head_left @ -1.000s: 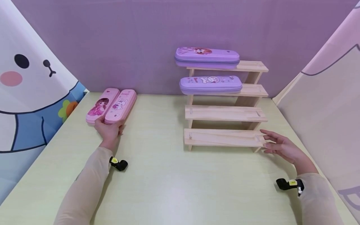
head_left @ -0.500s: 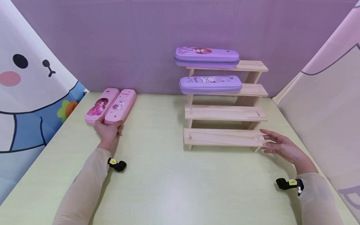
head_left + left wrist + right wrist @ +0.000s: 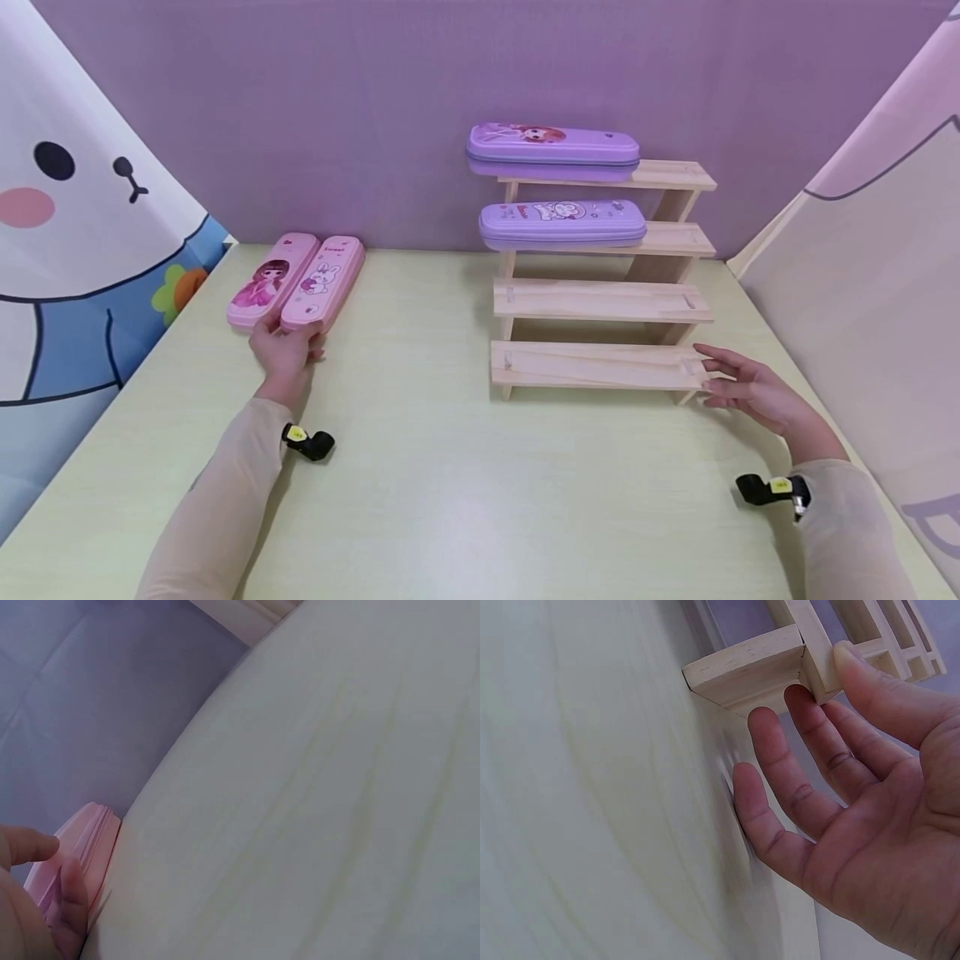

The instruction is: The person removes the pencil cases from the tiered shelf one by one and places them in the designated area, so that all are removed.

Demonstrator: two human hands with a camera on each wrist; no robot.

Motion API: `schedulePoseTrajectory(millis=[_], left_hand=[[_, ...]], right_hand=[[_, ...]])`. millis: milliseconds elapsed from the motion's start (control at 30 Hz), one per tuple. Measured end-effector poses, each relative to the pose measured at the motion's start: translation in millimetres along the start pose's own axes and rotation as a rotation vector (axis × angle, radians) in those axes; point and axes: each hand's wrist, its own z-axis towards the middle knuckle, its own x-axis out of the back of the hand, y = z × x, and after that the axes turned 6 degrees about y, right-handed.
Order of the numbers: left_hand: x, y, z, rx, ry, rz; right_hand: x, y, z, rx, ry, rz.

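My left hand [image 3: 282,357] grips the near end of a pink pencil case [image 3: 321,286] with a rabbit print, thumb on its left side and fingers at its right. In the left wrist view, the fingers [image 3: 73,900] lie along the zipped side of that case. Another pink pencil case [image 3: 273,282], with a girl print, lies against its left side. My right hand [image 3: 757,398] holds the right end of the lowest step of a wooden tiered rack [image 3: 600,367]. In the right wrist view, its thumb [image 3: 859,671] touches the board's edge, and the other fingers spread below it.
A purple pencil case [image 3: 555,153] with a girl print lies on the rack's top step. On the step below sits a lilac pencil case [image 3: 562,225] with a rabbit print. A purple cloth [image 3: 337,125] hangs behind the pale table [image 3: 450,492], with printed cloths at both sides.
My left wrist and forearm have shifted slightly left, the hand still at the end of the rabbit-print pink case. The right hand, the rack and the cases stay in place.
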Motion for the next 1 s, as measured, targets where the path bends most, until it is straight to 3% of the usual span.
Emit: schedulePoseTrajectory(millis=[167, 433, 633, 1000], left_hand=[[1.9, 1.2, -1.2, 0.016, 0.005, -0.015], [7.2, 9.6, -6.2, 0.100, -0.017, -0.041], [3.2, 17.7, -15.5, 0.068, -0.037, -0.019], [-22.1, 30.8, -39.5, -0.004, -0.266, -0.151]], right_hand=[[1, 0, 0, -0.002, -0.007, 0.011], [2, 2, 0, -0.003, -0.008, 0.012], [2, 2, 0, 0.002, -0.008, 0.016], [1, 2, 0, -0.001, -0.003, 0.005]])
